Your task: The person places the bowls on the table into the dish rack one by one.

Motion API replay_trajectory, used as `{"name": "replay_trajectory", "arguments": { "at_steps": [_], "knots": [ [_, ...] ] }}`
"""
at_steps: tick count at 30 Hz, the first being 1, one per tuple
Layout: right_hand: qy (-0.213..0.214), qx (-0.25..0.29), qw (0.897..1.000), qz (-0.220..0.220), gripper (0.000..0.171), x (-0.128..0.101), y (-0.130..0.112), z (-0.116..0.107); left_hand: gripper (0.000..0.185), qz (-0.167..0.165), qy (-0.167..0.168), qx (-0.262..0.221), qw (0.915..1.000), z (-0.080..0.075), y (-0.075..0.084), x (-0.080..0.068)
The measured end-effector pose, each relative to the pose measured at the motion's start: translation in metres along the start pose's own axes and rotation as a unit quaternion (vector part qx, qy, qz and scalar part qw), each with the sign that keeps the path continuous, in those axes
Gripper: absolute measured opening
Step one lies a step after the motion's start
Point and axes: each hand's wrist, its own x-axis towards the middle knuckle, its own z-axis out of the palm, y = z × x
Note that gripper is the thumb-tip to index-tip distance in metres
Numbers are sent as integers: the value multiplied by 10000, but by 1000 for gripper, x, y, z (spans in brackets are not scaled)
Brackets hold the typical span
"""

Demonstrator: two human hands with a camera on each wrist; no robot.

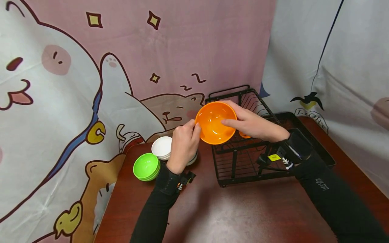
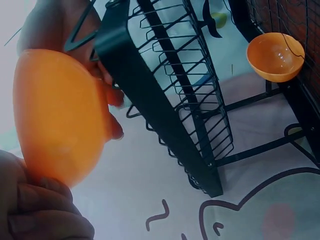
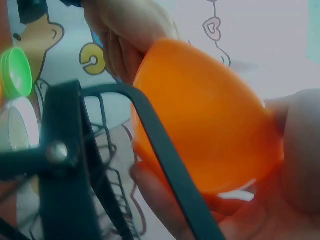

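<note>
Both hands hold an orange bowl tilted in the air, at the near-left corner of a black wire dish rack. My left hand pinches its left rim. My right hand grips the right side, thumb inside and fingers behind. In the left wrist view the orange bowl fills the left side, with my fingers under it. In the right wrist view the bowl sits behind a bar of the rack. A second orange bowl lies inside the rack.
A stack of green bowls and a stack of white bowls stand on the dark wooden table, left of my left hand. The rack sits on a black tray. Printed cloth hangs behind and to the right.
</note>
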Motion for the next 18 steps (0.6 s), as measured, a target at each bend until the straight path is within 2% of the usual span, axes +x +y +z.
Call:
{"name": "replay_trajectory", "arguments": {
  "at_steps": [4,13,18],
  "knots": [
    [198,157,9997,4,59,2,2,5,39,-47,-19,53,10000,1,-2,-2],
    [706,-421,9946,639,57,3,-2,9,38,-10,-90,138,9999,0,1,-2],
    [891,-534,9927,608,53,4,-1,8,36,-19,-187,55,9998,2,0,-2]
  ]
}}
